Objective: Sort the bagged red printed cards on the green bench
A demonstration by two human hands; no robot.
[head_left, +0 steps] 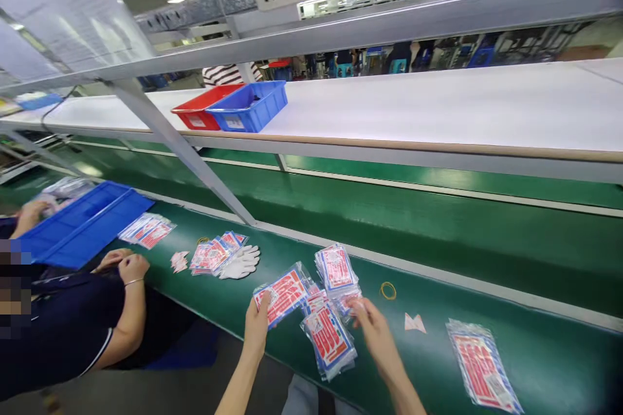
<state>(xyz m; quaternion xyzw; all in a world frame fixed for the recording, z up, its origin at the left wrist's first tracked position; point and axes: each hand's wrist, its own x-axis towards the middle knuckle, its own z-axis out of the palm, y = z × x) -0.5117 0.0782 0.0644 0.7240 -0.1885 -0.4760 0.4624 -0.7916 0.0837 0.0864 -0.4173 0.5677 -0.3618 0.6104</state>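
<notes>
My left hand (257, 319) grips a clear packet with a red printed card (285, 295) by its near edge, tilted above the green bench (438, 337). My right hand (370, 321) has its fingertips on a packet in a loose stack (346, 301) just right of it. A thicker pile of the same packets (328, 340) lies between my two hands. Another small stack (335, 266) stands behind them.
A yellow rubber band (388, 290) and a folded paper scrap (415, 323) lie right of my hands, then another packet pile (481, 366). A co-worker's hands (124, 264) rest at the left beside white gloves (241, 261), more packets (211, 253) and a blue tray (82, 220). Red and blue bins (233, 107) sit on the white shelf.
</notes>
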